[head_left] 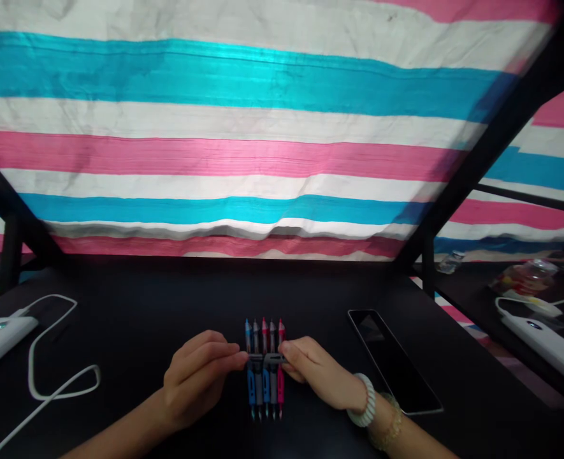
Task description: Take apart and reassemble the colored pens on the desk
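Several pens (266, 386) with blue, grey and pink parts lie side by side on the black table (133, 306), near its front middle. A small grey piece (273, 359) crosses over them at mid-length. At the left end of this piece is my left hand (205, 376), its fingers closed together, thumb hidden. My right hand (317, 373) pinches the right end of the grey piece beside the rightmost pink pen. White coil and beaded bands circle my right wrist.
A black phone (396, 363) lies right of my right hand. On the left is a white device (4, 341) with a looping white cable (33, 357). Another white device (544, 344) and a plastic bottle (451, 261) stand off to the right. Striped cloth hangs behind.
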`<state>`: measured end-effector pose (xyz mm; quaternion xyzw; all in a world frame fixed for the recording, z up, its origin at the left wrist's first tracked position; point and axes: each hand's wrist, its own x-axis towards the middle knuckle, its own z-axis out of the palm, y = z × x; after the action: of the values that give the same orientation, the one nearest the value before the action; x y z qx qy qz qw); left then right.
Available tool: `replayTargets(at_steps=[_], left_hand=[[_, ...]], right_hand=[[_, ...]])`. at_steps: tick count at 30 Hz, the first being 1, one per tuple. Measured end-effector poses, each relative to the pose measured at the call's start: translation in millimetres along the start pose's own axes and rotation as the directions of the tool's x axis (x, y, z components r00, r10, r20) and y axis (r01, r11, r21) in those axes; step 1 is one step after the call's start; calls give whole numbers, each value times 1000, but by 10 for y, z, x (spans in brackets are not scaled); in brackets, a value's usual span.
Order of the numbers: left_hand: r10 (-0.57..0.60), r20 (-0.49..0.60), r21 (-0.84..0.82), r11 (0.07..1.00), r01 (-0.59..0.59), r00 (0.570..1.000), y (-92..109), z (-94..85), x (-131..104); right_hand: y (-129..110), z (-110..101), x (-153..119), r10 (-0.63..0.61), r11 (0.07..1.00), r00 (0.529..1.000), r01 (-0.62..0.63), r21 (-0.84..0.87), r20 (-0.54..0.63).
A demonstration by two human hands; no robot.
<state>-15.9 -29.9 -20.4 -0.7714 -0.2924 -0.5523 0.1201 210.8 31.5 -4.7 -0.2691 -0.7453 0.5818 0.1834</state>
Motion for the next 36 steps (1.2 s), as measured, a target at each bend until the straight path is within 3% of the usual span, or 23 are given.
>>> replayTargets(at_steps=[6, 14, 18, 22, 24, 27, 30, 32, 34, 36], left_hand=[[78, 33, 75, 994, -80, 996, -24, -41, -74], [175, 117, 120, 975, -188, 978, -22, -105, -72], [80, 81, 1, 997, -81, 993, -27, -80, 31], [-118, 173, -229, 961, 157, 978, -56, -63, 96], [-304, 212, -340, 868, 362, 929, -56, -45, 99], [-541, 254, -557, 596, 579, 802, -39, 9, 95], [-664, 346, -700, 288, 653, 663, -41, 63, 106], [-730, 385, -728, 137, 671, 566, -66, 80, 115], [-770, 405, -732, 50, 679, 493, -104, 82, 120], [-791, 418, -725, 5, 688, 447, -139, 74, 120]], right_hand=[[39, -35, 13, 3, 996, 995, -12, 84, 103], [120, -26, 56, 18, 925, 974, -103, 366, 227], [137, -50, 68, 5, 886, 959, -136, 444, 282], [135, -64, 66, 52, 866, 943, -207, 455, 330], [145, -60, 63, 82, 877, 947, -216, 429, 310], [167, -50, 56, 104, 927, 956, -194, 322, 276], [170, -50, 46, 73, 953, 958, -149, 264, 277], [152, -51, 40, 52, 952, 963, -128, 278, 263], [126, -48, 38, 38, 949, 972, -107, 298, 230], [101, -41, 40, 16, 950, 984, -71, 305, 178]])
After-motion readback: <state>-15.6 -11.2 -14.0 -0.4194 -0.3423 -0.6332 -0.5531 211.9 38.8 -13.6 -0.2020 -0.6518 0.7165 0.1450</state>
